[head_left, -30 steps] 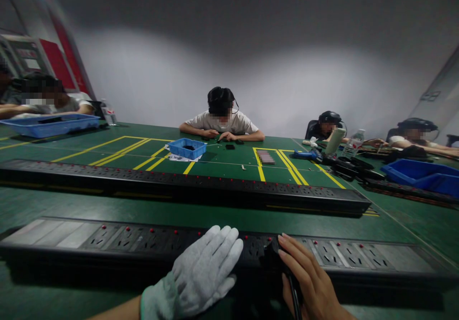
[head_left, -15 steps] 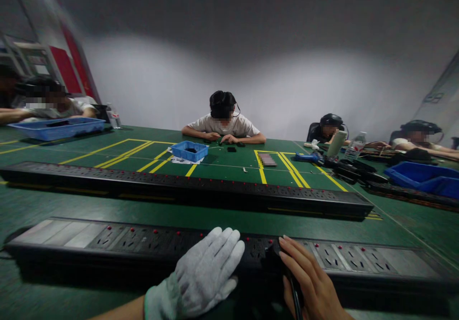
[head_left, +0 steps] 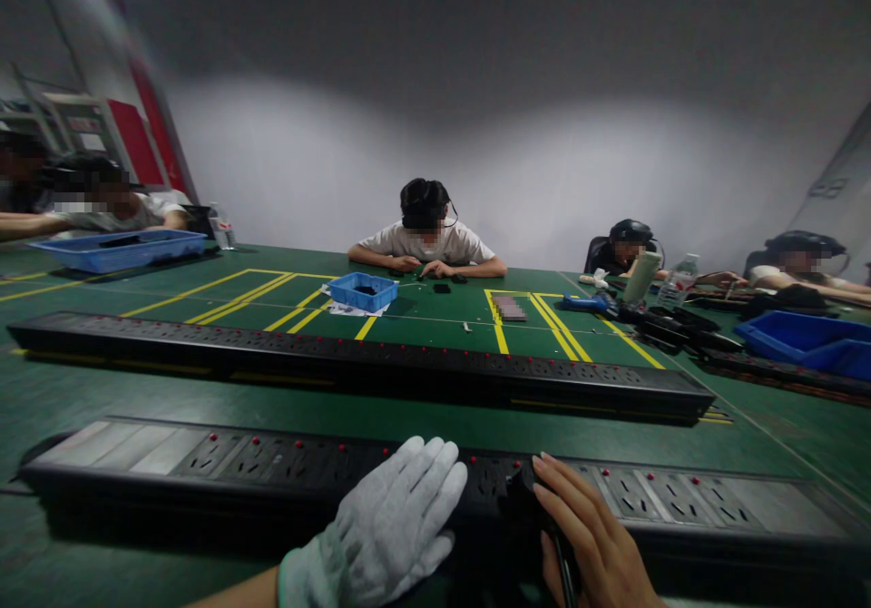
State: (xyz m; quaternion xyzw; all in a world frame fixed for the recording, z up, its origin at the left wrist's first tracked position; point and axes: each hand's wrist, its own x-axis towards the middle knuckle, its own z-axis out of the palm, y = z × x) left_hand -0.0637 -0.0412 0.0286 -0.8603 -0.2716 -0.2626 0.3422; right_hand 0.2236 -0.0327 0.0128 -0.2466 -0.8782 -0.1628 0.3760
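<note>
Power strip (head_left: 204, 456) is laid 9-to-3 across the near table (head_left: 136, 401), pinned by the flat, open-fingered left hand (head_left: 389, 528), while a black plug (head_left: 520, 488) is gripped by the right hand (head_left: 593, 546) at its 3 o'clock.

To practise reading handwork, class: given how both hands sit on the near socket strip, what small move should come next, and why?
Probably press the dark plug-like piece down with the right hand, which curls over it on the socket strip. The gloved left hand lies flat on the strip beside it, seemingly bracing it.
</note>
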